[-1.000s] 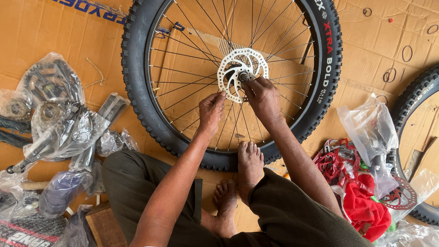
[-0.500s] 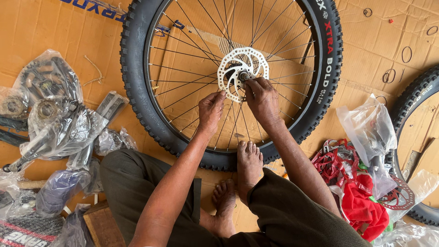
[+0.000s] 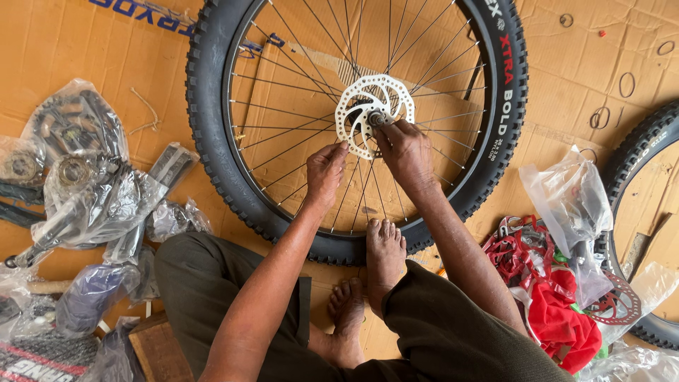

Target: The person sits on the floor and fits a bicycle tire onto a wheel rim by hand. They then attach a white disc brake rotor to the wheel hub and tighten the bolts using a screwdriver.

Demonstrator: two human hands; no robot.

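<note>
Flattened brown cardboard covers the floor. A knobby-tyred bicycle wheel lies flat on it, its pale perforated brake disc at the hub. The left hand pinches the disc's near edge; the right hand, just beside it, has its fingertips closed on the hub centre.

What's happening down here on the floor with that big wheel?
A person sits barefoot on cardboard with a knobby-tyred bicycle wheel lying flat. The left hand touches the edge of the white brake disc at the hub; the right hand works at its centre. Bagged parts lie beside.
</note>
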